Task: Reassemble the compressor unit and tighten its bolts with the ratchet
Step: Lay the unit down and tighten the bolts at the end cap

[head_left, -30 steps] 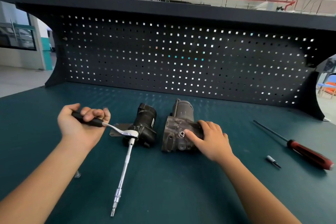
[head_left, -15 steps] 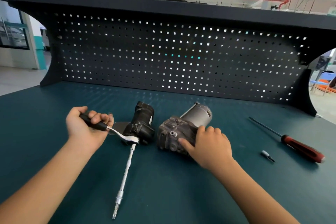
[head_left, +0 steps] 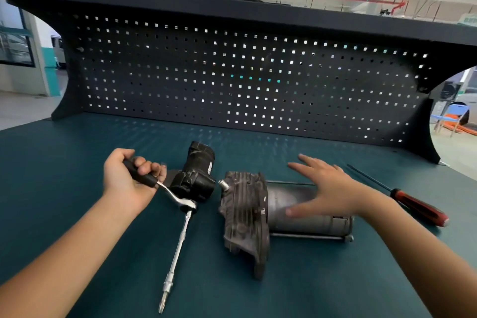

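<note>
- L hand [head_left: 126,183] clenched round ratchet [head_left: 188,204] handle, extension pointing at viewer; prob. kept ready for bolts.
- R hand [head_left: 327,188] fingers spread over grey compressor body [head_left: 245,219], which lies sideways on bench [head_left: 77,188]; contact unclear.
- Separate black housing [head_left: 196,175] just left of it, not yet joined.

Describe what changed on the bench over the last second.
The right hand swung the grey compressor body round so its cylinder points right, then opened with fingers spread over it. The left hand still grips the ratchet; black housing and screwdriver stayed put.
</note>
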The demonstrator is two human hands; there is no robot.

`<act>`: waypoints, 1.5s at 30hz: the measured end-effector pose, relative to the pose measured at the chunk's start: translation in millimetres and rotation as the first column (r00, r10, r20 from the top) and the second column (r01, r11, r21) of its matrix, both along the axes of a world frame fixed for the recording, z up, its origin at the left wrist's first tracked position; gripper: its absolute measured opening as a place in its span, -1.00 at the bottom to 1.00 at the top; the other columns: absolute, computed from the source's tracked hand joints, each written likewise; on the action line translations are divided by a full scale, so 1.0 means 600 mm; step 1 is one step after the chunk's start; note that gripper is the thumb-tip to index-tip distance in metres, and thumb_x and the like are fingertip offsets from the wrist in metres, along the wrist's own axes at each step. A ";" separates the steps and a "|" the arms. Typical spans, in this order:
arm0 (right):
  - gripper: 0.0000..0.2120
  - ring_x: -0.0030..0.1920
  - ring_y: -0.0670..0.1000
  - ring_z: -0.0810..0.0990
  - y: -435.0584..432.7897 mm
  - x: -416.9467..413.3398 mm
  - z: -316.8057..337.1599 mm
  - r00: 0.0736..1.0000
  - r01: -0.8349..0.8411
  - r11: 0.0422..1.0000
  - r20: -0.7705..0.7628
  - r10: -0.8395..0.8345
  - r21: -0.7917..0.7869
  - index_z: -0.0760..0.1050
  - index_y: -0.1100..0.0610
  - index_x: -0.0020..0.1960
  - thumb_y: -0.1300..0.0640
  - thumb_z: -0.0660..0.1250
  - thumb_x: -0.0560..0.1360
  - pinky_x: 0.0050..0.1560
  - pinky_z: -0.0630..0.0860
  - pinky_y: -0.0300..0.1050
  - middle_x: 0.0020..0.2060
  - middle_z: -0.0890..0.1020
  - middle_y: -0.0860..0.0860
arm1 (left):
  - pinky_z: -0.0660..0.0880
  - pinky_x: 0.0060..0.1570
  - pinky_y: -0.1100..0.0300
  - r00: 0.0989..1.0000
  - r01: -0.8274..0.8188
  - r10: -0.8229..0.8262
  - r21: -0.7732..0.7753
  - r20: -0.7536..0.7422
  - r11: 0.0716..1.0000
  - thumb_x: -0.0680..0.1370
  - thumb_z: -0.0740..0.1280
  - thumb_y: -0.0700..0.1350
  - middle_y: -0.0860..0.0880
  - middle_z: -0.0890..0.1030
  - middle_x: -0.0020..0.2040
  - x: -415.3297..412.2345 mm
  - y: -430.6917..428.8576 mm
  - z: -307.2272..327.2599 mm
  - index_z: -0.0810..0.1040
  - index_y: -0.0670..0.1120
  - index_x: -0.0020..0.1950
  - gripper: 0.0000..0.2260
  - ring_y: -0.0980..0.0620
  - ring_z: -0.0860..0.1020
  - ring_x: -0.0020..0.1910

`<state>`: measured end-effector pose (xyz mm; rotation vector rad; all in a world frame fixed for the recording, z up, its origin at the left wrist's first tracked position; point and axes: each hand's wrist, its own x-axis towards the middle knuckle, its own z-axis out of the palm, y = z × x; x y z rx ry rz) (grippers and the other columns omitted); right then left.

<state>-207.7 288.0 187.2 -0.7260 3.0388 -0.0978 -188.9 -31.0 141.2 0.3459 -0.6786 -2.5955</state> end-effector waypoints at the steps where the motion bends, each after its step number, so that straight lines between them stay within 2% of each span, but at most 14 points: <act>1: -0.06 0.51 -0.04 -0.01 0.004 -0.012 -0.006 0.999 0.028 0.996 0.034 -0.031 0.090 -0.02 -0.04 0.53 -0.35 0.33 0.33 0.47 -0.08 0.04 0.53 0.01 -0.05 | 0.46 -0.17 0.14 1.000 0.005 -0.005 -0.003 0.002 1.000 0.49 0.16 -0.08 0.02 0.23 -0.61 0.000 0.000 0.000 0.30 -0.09 -0.64 -0.54 0.05 0.34 -0.61; 3: -0.02 0.46 -0.01 0.19 0.013 -0.033 -0.021 0.998 0.051 0.992 0.035 -0.055 0.119 0.05 -0.03 0.52 -0.43 0.31 0.26 0.43 0.06 -0.02 0.48 0.22 -0.05 | 0.45 -0.17 0.14 1.000 0.012 -0.012 -0.001 0.009 1.000 0.50 0.16 -0.07 0.01 0.23 -0.61 0.000 0.002 0.000 0.30 -0.09 -0.64 -0.53 0.04 0.33 -0.60; 6: -0.07 0.26 0.01 0.45 0.022 -0.034 -0.041 0.987 0.058 0.994 -0.156 -0.043 0.089 0.24 -0.05 0.43 -0.52 0.24 0.19 0.20 0.31 -0.15 0.28 0.48 -0.08 | 0.45 -0.16 0.14 0.999 0.010 -0.010 -0.002 0.030 1.000 0.50 0.16 -0.07 0.01 0.24 -0.60 -0.003 0.001 -0.003 0.27 -0.09 -0.50 -0.64 0.04 0.31 -0.55; 10: -0.08 0.14 0.00 0.52 0.025 -0.025 -0.067 0.936 0.071 0.996 -0.350 -0.046 0.060 0.35 -0.06 0.33 -0.60 0.09 0.15 0.10 0.33 -0.13 0.12 0.56 -0.08 | 0.45 -0.15 0.15 0.999 -0.003 0.003 -0.011 0.038 1.000 0.50 0.16 -0.08 0.03 0.25 -0.59 -0.004 -0.004 -0.007 0.22 -0.07 -0.39 -0.72 0.05 0.30 -0.55; 15: -0.15 0.07 0.05 0.55 0.020 -0.034 -0.068 0.913 0.232 0.972 -0.355 -0.203 0.042 0.43 0.01 0.14 -0.61 0.03 0.19 -0.03 0.33 -0.07 0.02 0.59 -0.03 | 0.44 -0.13 0.16 0.999 -0.016 0.017 -0.010 0.040 1.000 0.52 0.14 -0.08 0.02 0.24 -0.62 0.002 -0.002 0.000 0.28 -0.08 -0.58 -0.57 0.05 0.32 -0.61; 19: -0.24 0.00 0.11 0.55 0.007 -0.046 -0.066 0.867 0.418 0.908 -0.313 -0.387 0.036 0.37 0.07 -0.06 -0.61 0.01 0.22 -0.11 0.30 -0.05 -0.06 0.59 0.01 | 0.44 -0.11 0.18 0.998 -0.018 0.018 -0.003 0.058 1.000 0.52 0.15 -0.07 0.03 0.24 -0.60 0.001 -0.002 0.000 0.25 -0.08 -0.43 -0.69 0.06 0.29 -0.50; 23: -0.24 -0.03 0.09 0.52 -0.004 -0.052 -0.038 0.849 0.513 0.849 -0.221 -0.480 0.128 0.50 0.08 0.05 -0.54 -0.02 0.34 -0.21 0.35 -0.12 -0.06 0.56 0.02 | 0.44 -0.09 0.20 0.996 -0.013 0.016 -0.032 0.091 0.999 0.53 0.16 -0.04 0.04 0.25 -0.60 -0.002 0.001 -0.002 0.24 -0.07 -0.38 -0.70 0.07 0.27 -0.47; 26: -0.28 -0.01 0.11 0.51 0.018 -0.040 -0.023 0.880 0.471 0.882 -0.090 -0.467 0.026 0.47 0.10 -0.05 -0.53 0.00 0.34 -0.14 0.41 -0.09 0.07 0.59 0.07 | 0.43 -0.13 0.22 0.994 -0.003 0.011 -0.076 0.108 0.997 0.54 0.16 0.00 0.04 0.25 -0.59 -0.004 -0.001 -0.001 0.24 -0.08 -0.38 -0.68 0.06 0.28 -0.44; 28: -0.20 0.20 0.11 0.48 0.047 -0.024 -0.020 0.911 0.413 0.905 0.058 -0.409 -0.103 0.43 0.06 0.25 -0.52 0.13 0.29 0.09 0.42 -0.06 0.25 0.51 0.05 | 0.43 -0.15 0.21 0.992 -0.005 0.018 -0.107 0.126 0.994 0.54 0.17 0.04 0.04 0.26 -0.61 -0.004 -0.002 -0.001 0.23 -0.08 -0.38 -0.66 0.07 0.31 -0.47; 29: -0.12 0.30 0.09 0.42 0.060 -0.014 -0.019 0.923 0.379 0.912 0.134 -0.360 -0.155 0.30 0.01 0.40 -0.49 0.22 0.25 0.21 0.37 -0.06 0.34 0.44 0.02 | 0.43 -0.16 0.21 0.991 -0.011 0.027 -0.124 0.133 0.992 0.55 0.18 0.05 0.05 0.27 -0.63 -0.003 -0.002 0.000 0.24 -0.08 -0.38 -0.65 0.08 0.33 -0.51; 31: -0.01 0.34 0.04 0.37 0.077 0.006 -0.016 0.942 0.305 0.934 0.204 -0.268 -0.184 0.09 -0.10 0.50 -0.40 0.40 0.20 0.29 0.33 -0.11 0.38 0.37 -0.03 | 0.44 -0.18 0.21 0.989 -0.023 0.046 -0.162 0.144 0.987 0.55 0.20 0.08 0.05 0.27 -0.65 -0.002 -0.001 0.005 0.24 -0.07 -0.37 -0.63 0.09 0.35 -0.55; 36: 0.07 0.27 0.10 0.42 0.063 0.031 -0.036 0.970 0.243 0.970 0.033 -0.242 -0.017 -0.05 -0.13 0.52 -0.35 0.44 0.19 0.11 0.36 -0.15 0.26 0.46 0.03 | 0.44 -0.14 0.18 0.994 -0.007 0.047 -0.379 0.099 0.925 0.54 0.24 -0.02 0.05 0.32 -0.63 0.000 0.002 0.009 0.28 -0.08 -0.36 -0.69 0.07 0.42 -0.43; 41: -0.03 0.09 0.16 0.54 -0.005 0.061 -0.072 0.939 0.226 0.965 -0.231 -0.253 -0.137 0.17 0.04 0.43 -0.48 0.29 0.21 -0.03 0.43 -0.06 0.04 0.59 0.08 | 0.46 -0.13 0.16 0.997 0.069 -0.030 -0.590 0.076 0.804 0.54 0.16 -0.21 0.06 0.40 -0.58 0.010 0.011 0.016 0.33 -0.09 -0.31 -0.79 0.12 0.53 -0.47; 45: -0.06 0.05 0.18 0.55 -0.062 0.058 -0.098 0.910 0.253 0.936 -0.269 -0.317 -0.246 0.15 0.07 0.42 -0.48 0.26 0.26 -0.17 0.37 -0.07 0.02 0.54 0.12 | 0.45 -0.17 0.05 0.995 0.065 0.018 -0.780 0.098 0.622 0.57 0.20 -0.21 0.08 0.47 -0.56 0.019 0.013 0.017 0.38 -0.10 -0.26 -0.81 -0.01 0.51 -0.32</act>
